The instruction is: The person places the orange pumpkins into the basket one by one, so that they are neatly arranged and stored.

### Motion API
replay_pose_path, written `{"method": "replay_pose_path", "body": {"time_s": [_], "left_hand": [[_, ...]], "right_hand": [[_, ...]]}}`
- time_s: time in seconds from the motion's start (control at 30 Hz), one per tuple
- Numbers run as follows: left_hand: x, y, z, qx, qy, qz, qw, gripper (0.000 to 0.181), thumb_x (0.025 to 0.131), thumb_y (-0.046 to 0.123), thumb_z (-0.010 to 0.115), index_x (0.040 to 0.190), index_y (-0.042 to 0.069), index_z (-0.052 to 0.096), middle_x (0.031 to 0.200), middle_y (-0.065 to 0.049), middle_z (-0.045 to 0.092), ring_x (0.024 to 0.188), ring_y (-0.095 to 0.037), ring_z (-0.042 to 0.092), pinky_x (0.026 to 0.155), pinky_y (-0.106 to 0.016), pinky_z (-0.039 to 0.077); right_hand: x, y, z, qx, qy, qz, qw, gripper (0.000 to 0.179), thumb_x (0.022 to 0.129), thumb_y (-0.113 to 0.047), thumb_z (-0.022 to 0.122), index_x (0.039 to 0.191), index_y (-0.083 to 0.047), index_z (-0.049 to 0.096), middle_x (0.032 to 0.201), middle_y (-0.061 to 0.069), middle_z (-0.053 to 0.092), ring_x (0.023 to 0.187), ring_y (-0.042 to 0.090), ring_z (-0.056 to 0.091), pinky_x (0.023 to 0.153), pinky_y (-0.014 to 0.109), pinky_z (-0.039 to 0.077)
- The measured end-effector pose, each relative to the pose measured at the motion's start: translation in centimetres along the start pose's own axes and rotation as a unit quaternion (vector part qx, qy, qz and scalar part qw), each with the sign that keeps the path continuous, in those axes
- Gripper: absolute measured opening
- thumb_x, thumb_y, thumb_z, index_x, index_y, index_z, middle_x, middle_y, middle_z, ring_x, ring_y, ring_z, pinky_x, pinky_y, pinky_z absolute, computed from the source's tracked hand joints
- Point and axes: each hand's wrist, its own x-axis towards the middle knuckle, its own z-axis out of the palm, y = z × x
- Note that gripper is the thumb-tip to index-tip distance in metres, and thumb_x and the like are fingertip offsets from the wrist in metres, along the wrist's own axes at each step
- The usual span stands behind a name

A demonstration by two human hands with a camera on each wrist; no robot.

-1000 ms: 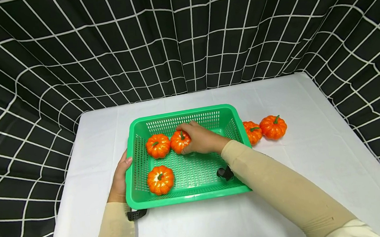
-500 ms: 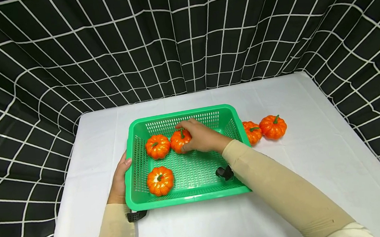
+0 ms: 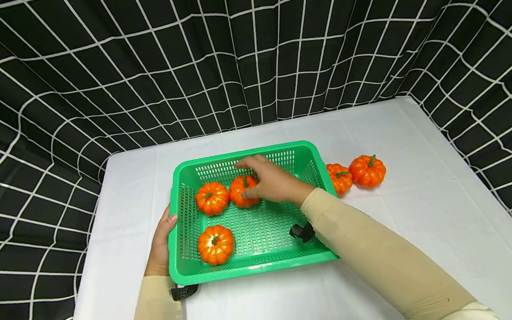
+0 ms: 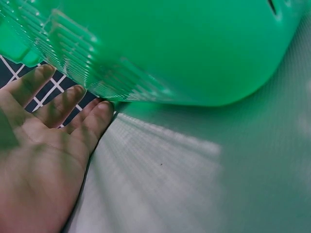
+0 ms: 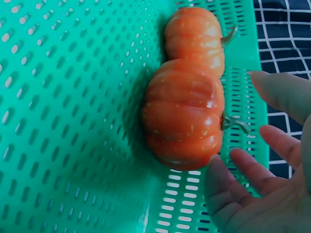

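Several small orange pumpkins are in view. Inside the green plastic basket (image 3: 261, 270) lie three: one at the back left (image 3: 212, 199), one at the front left (image 3: 215, 245), and a pumpkin (image 3: 243, 191) under my right hand (image 3: 272, 180). My right hand's fingers are spread, and in the right wrist view a fingertip (image 5: 215, 167) is at or very near the pumpkin (image 5: 184, 116). My left hand (image 3: 160, 242) holds the basket's left side, thumb on the rim. In the left wrist view its fingers (image 4: 68, 99) lie against the outer wall.
Two more pumpkins lie right of the basket on the white tablecloth (image 3: 424, 206): one partly hidden by the rim (image 3: 340, 178), one beside it (image 3: 367, 171). A black curtain (image 3: 247, 54) with white grid lines surrounds the table at the back and sides.
My right hand has loosened from the pumpkin, its fingers spreading and lifting slightly up and to the right. The pumpkin stays in the basket. My left hand has hardly moved.
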Motion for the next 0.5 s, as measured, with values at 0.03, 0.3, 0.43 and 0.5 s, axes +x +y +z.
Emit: {"method": "replay_pose_path", "body": {"time_s": [0.03,0.3,0.43,0.5], "left_hand": [[0.0,0.01,0.0,-0.001,-0.001,0.001,1.0,0.07,0.106,0.029,0.034,0.174,0.017,0.028,0.162,-0.017,0.044,0.131,-0.026,0.056,0.106,-0.035,0.051],[0.13,-0.08,-0.08,-0.001,-0.009,0.012,0.9999,0.071,0.105,0.029,0.034,0.174,0.012,0.026,0.164,-0.023,0.04,0.13,-0.027,0.057,0.104,-0.035,0.052],[0.22,-0.19,-0.16,-0.001,-0.014,0.017,0.9998,0.072,0.105,0.029,0.034,0.174,0.01,0.025,0.164,-0.024,0.038,0.13,-0.028,0.056,0.103,-0.035,0.053],[0.26,-0.22,-0.2,0.001,-0.015,0.018,0.9997,0.073,0.105,0.029,0.034,0.174,0.01,0.024,0.165,-0.023,0.038,0.131,-0.028,0.055,0.103,-0.035,0.053]], "right_hand": [[-0.03,-0.05,-0.05,0.004,0.001,-0.001,1.0,0.072,0.095,-0.014,0.086,0.159,-0.01,0.053,0.159,0.014,0.046,0.131,0.033,0.057,0.108,0.048,0.05],[-0.19,-0.25,-0.24,0.02,0.013,-0.017,0.9996,0.071,0.097,-0.017,0.085,0.159,-0.007,0.053,0.157,0.012,0.048,0.129,0.034,0.056,0.105,0.048,0.051],[-0.33,-0.29,-0.39,0.035,0.021,-0.023,0.9989,0.07,0.097,-0.017,0.084,0.159,-0.007,0.053,0.156,0.011,0.049,0.13,0.036,0.055,0.106,0.052,0.051],[-0.39,-0.32,-0.47,0.045,0.025,-0.023,0.9984,0.07,0.097,-0.016,0.084,0.159,-0.008,0.053,0.157,0.011,0.049,0.131,0.037,0.055,0.106,0.053,0.051]]}}
